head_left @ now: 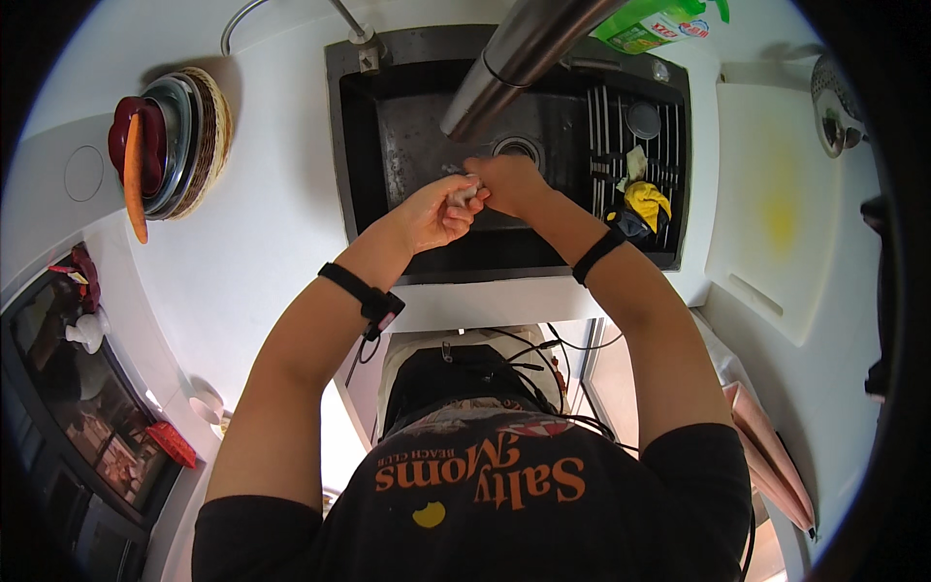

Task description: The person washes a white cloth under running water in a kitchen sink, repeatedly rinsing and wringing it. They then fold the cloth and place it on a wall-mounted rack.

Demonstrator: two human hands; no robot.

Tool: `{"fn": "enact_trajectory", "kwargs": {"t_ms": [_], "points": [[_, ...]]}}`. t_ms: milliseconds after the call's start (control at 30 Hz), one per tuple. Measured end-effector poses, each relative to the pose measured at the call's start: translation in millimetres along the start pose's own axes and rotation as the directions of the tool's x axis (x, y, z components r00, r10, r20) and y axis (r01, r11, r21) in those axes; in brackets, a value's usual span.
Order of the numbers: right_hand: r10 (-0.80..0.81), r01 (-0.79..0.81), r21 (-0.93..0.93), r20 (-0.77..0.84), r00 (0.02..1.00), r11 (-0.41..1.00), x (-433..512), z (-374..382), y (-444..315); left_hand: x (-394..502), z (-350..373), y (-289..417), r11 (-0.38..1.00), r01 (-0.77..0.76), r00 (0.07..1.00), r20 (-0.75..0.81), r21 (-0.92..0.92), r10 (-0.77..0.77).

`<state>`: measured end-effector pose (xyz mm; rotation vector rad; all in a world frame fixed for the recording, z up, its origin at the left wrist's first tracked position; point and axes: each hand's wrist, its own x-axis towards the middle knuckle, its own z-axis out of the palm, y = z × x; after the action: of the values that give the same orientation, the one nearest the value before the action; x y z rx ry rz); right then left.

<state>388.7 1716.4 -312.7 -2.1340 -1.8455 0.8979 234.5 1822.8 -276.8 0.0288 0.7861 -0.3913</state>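
Over the black sink, my wet left hand holds a small whitish piece between thumb and fingers; its exact kind is unclear. My right hand meets the left fingertips, just in front of the drain. The right fingertips are blurred and partly hidden, so I cannot tell whether they grip anything. A brushed-metal faucet reaches over the sink, its end a little beyond both hands.
At the sink's right, a rack bears a yellow cloth and a grey round lid. A green pump bottle stands behind. Left are a woven basket and an orange-handled dark red item. A white cutting board lies right.
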Motion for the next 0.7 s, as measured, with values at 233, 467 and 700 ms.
{"fn": "enact_trajectory", "kwargs": {"t_ms": [233, 467, 700], "points": [[-0.004, -0.741, 0.645, 0.755, 0.656, 0.187, -11.2, -28.1, -3.1, -20.1, 11.0, -15.8, -0.678, 0.011, 0.266, 0.652, 0.735, 0.710], [-0.154, -0.740, 0.610, 0.791, 0.593, 0.282, -12.8, -61.9, -30.7, -6.6, 1.2, 23.1, -0.812, -0.020, 0.616, 0.647, 0.583, 0.449], [0.055, -0.019, -0.143, 0.254, 0.966, 0.990, 5.6, -64.0, -37.7, 21.6, 0.7, -9.7, -0.260, 0.078, 0.603, 0.162, 0.962, 0.781]]}}
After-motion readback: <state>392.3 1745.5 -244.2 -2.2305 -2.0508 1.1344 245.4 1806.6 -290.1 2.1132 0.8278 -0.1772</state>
